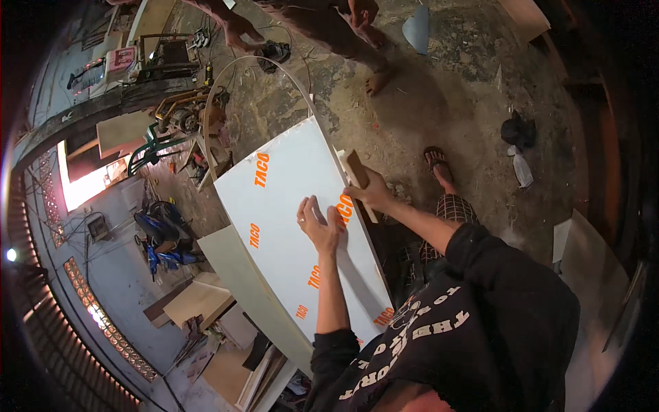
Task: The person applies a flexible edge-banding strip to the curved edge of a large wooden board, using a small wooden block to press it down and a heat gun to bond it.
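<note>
A white board (285, 206) printed with orange lettering lies in front of me, its long edge running along my right side. My left hand (320, 225) rests on its face, fingers apart and slightly bent, holding nothing. At the board's right edge, my right hand (371, 192) is closed round a small wooden block (355, 169). The block stands against that edge; its lower part is hidden by my fingers. A thin, pale strip (302, 88) arches in a wide loop beyond the board's far end. Where its ends are fastened I cannot tell.
A greenish panel (250, 285) lies under the board's left side. Across from me, another person's hand (241, 31) hangs near the loop, with a bare foot (377, 82) on the floor. Wooden offcuts (199, 300), a blue motorbike (165, 237) and a dark bag (517, 130) lie around.
</note>
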A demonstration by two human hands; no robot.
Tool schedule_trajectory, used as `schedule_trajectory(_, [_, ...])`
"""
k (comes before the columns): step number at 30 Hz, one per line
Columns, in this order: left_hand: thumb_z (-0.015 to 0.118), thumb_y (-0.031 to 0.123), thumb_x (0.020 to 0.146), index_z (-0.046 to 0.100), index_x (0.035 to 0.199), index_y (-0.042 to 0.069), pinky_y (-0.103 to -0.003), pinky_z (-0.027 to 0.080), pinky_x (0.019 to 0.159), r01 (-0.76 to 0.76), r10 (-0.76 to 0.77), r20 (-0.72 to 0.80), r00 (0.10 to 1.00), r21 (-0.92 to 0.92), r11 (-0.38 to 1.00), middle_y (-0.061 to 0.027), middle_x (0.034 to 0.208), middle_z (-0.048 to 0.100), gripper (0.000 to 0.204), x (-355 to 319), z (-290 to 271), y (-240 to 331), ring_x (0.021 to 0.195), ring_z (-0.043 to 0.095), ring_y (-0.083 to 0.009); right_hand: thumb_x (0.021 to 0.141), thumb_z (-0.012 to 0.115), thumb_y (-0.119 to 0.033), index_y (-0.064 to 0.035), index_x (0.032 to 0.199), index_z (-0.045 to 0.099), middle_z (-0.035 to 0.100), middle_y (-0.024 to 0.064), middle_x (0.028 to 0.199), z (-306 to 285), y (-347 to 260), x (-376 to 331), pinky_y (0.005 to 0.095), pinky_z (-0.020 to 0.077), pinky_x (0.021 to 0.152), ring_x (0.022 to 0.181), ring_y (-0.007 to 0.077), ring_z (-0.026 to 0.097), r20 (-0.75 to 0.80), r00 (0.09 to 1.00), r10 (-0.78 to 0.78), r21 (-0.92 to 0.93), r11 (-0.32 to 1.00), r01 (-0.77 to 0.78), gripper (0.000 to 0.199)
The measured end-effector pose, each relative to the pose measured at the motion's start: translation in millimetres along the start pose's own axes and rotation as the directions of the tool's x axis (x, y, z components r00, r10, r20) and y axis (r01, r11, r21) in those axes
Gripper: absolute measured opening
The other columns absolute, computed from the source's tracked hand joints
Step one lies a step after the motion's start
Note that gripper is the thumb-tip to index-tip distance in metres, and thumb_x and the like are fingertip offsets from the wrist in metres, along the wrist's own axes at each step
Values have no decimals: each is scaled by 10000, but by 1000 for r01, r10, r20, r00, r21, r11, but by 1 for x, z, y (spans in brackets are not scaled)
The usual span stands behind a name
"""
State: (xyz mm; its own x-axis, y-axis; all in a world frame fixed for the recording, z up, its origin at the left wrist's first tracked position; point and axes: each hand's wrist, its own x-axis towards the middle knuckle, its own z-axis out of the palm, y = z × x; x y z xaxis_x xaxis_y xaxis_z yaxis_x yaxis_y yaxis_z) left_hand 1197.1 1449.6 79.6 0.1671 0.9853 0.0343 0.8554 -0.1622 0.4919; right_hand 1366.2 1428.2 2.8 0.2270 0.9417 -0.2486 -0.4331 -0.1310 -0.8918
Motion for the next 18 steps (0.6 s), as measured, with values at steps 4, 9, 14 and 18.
schedule_trajectory(4, [685, 186, 811, 521, 1268, -3, -480, 313, 1070, -170, 161, 79, 984, 128, 977, -221, 1308, 496, 521, 81, -8, -14, 1258, 416, -380, 802, 671, -583, -29, 1151, 543, 618, 143, 939, -7, -8, -44, 400, 510, 741, 857, 289, 637, -19, 979, -204, -173, 965, 198, 667])
schedule_trajectory(9, [620, 247, 864, 420, 1354, -30, -488, 268, 1098, -187, 185, 31, 982, 152, 971, -237, 1397, 420, 597, 164, 11, -15, 1304, 367, -399, 827, 594, -628, -55, 1103, 571, 575, 132, 878, 3, 7, -61, 389, 505, 684, 802, 289, 625, 118, 950, -288, -164, 938, 305, 636])
schedule_trajectory(14, [507, 312, 921, 272, 1463, -26, -497, 153, 1154, -180, 181, 10, 983, 200, 963, -246, 1508, 288, 680, 177, 31, -7, 1401, 247, -403, 928, 511, -518, -50, 987, 648, 600, 105, 792, 18, 24, -36, 356, 484, 625, 687, 240, 599, -85, 918, -388, -25, 922, 387, 492])
schedule_trajectory(18, [463, 325, 932, 192, 1499, -17, -503, 64, 1174, -168, 152, 91, 984, 222, 960, -244, 1540, 233, 716, 173, 33, -12, 1452, 166, -376, 988, 465, -430, -52, 953, 693, 609, 92, 724, 19, 32, 21, 353, 470, 577, 643, 220, 598, -128, 852, -508, -82, 862, 501, 442])
